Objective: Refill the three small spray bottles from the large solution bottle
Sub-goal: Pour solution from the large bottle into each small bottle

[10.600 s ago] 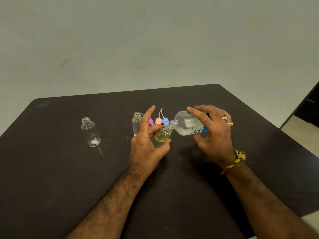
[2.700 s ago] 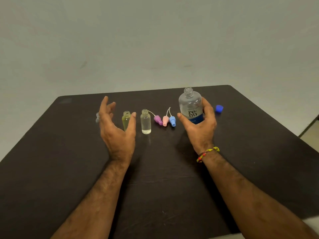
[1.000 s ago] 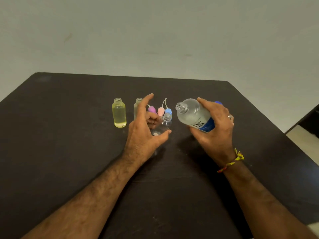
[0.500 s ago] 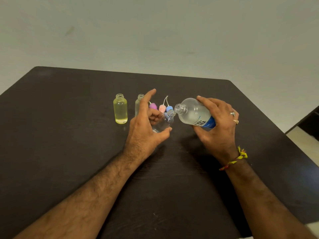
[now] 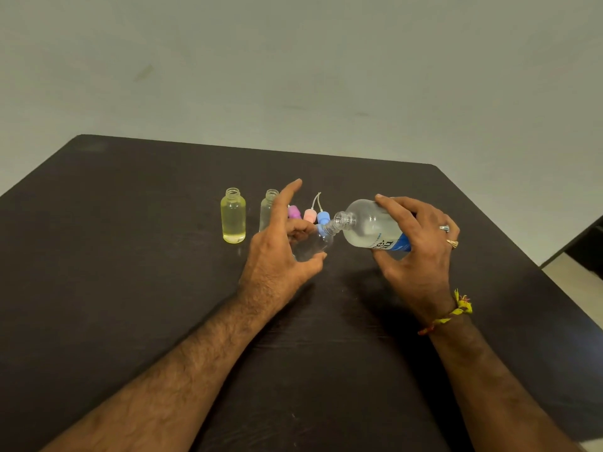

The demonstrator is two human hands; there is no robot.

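Closest to the person, two bare arms reach out over the dark table (image 5: 130,256). The left hand (image 5: 277,252) is closed around a small clear bottle (image 5: 313,244), held tipped, with the pointing finger sticking up. The right hand (image 5: 421,246) is wrapped around the big solution bottle (image 5: 368,228), which lies tipped over on its side.

A moment ago the two bottle mouths were apart. Now the big bottle has come lower and closer, and its open mouth sits right at the mouth of the small one. So the pour into this bottle is likely starting. No stream can be seen, and the small bottle looks nearly empty.

A bit farther back lie three spray tops, the purple top (image 5: 293,212), the pink top (image 5: 309,215) and the blue top (image 5: 323,218), side by side. Behind the left hand stands another clear bottle (image 5: 268,213), partly hidden. To its left stands the yellow bottle (image 5: 233,216), upright and filled nearly to its neck.

It looks like the third and last fill.
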